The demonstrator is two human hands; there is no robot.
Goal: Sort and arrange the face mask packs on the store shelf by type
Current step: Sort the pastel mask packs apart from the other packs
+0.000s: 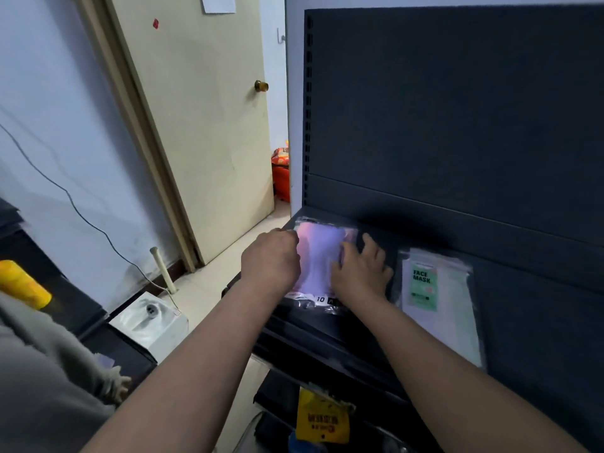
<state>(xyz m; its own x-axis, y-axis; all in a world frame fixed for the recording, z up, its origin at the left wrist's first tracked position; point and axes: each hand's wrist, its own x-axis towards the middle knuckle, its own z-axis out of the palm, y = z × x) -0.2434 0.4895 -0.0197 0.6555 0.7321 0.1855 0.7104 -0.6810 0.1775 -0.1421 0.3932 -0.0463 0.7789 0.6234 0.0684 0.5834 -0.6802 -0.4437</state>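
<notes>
The pink-and-lilac clear-wrapped mask pack lay at the dark metal shelf's left end. The left hand pinched its left edge; the right hand pressed flat, fingers spread. Squaring it against the corner would suit best. A white pack with a green "FACE MASK" label lay just beside.

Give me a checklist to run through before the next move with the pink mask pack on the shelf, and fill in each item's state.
1. Both hands on the pink pack: ok; left hand at its left edge, right hand flat on its right side.
2. Pack lies on the dark shelf: ok, at the left end.
3. Kept apart from the green-label pack: ok, a gap of bare shelf shows between them.
4. Front edge inside the shelf lip: cannot tell; the printed strip sits very near the edge.
5. Pack type label readable: not ok; only "10" shows.
6. Firm grip by the left hand: cannot tell; fingers hidden.
</notes>
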